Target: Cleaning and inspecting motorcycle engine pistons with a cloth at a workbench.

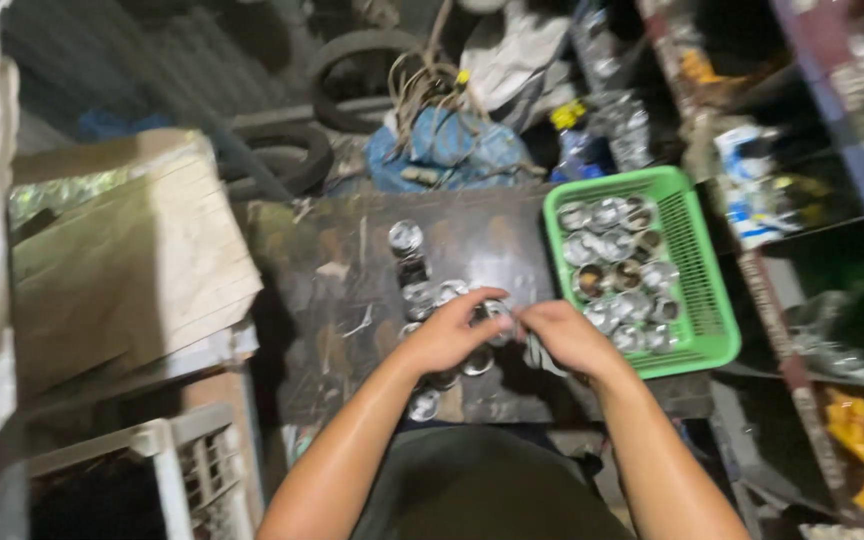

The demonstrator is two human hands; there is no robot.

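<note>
Both my hands meet over a dark worn board [352, 290]. My left hand [452, 335] and my right hand [567, 335] pinch the same small shiny metal part [500, 318] between their fingertips. Several similar round silvery metal pieces [422, 295] lie on the board around and under my left hand, one [406, 238] farther back. A green plastic basket [697, 330] stands just right of my right hand, holding several more of these shiny round pieces [617, 265].
A cardboard box [132, 260] sits to the left above a white crate [182, 460]. Tyres [352, 60], a blue bag [452, 145] and tangled wires lie beyond the board. Cluttered metal shelving [802, 200] stands at the right.
</note>
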